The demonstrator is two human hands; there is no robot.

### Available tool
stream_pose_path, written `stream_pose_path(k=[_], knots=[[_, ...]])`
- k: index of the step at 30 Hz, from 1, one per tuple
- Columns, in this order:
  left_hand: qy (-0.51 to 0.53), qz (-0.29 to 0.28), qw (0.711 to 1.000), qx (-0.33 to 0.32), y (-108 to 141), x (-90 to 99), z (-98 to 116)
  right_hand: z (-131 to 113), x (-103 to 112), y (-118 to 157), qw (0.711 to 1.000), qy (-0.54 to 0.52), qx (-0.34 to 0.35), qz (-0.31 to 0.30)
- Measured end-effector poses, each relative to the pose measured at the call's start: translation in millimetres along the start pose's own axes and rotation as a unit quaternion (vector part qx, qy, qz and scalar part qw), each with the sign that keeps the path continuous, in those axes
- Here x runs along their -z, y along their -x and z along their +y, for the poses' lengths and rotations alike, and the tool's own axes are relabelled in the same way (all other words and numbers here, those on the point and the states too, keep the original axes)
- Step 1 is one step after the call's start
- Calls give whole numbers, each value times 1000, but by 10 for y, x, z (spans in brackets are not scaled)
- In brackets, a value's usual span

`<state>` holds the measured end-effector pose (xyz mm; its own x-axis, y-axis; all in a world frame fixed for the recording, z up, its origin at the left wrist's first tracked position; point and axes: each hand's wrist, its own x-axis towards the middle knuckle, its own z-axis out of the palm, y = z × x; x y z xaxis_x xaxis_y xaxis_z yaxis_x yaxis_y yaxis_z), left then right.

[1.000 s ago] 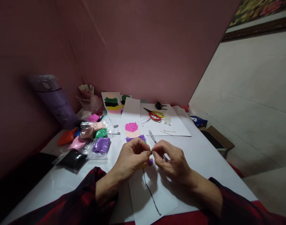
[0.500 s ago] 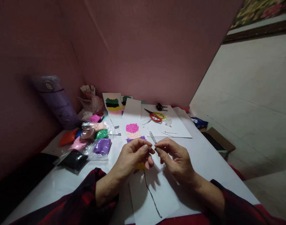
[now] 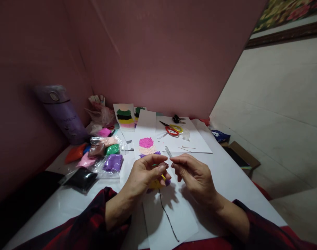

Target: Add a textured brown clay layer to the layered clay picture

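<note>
Over a white sheet (image 3: 178,222) with a thin dark curved line (image 3: 169,218), both hands hover close together. My left hand (image 3: 148,175) has thumb and forefinger pinched near a tiny dark bit; what it holds is too small to name. Just to the right, my right hand (image 3: 196,177) is closed in a pinch, its contents also too small to make out. A grey ridged strip (image 3: 168,151) shows just beyond the right fingertips. Beyond the left hand are textured patches of magenta (image 3: 146,142), peach and purple; yellow shows beneath its fingers.
Bags of coloured clay (image 3: 113,163) and a black packet (image 3: 82,178) lie at the left, before a purple bottle (image 3: 65,114). Red-and-yellow scissors (image 3: 172,130) and black-handled clippers (image 3: 177,119) rest on white board at the back. A striped colour card (image 3: 124,117) leans against the wall.
The left fingers have shifted slightly left and opened a little gap from the right hand. More yellow and a purple patch now show beneath them.
</note>
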<state>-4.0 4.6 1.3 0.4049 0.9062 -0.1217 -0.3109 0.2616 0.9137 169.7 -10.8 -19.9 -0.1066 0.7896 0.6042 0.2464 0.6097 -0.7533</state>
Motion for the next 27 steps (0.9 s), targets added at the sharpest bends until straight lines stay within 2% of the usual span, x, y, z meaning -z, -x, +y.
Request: stream_pose_path(k=[9,19,27], knots=[[-17,10,1000,-7,-1,-49,25,-23,1,-15,997,58,43,-2],[-33,10,999,-21,4,-35,14,-38,20,-22,992,59,97,-60],[-45,-2,999,4,19,-49,11,-9,7,-7,995,61,60,-47]])
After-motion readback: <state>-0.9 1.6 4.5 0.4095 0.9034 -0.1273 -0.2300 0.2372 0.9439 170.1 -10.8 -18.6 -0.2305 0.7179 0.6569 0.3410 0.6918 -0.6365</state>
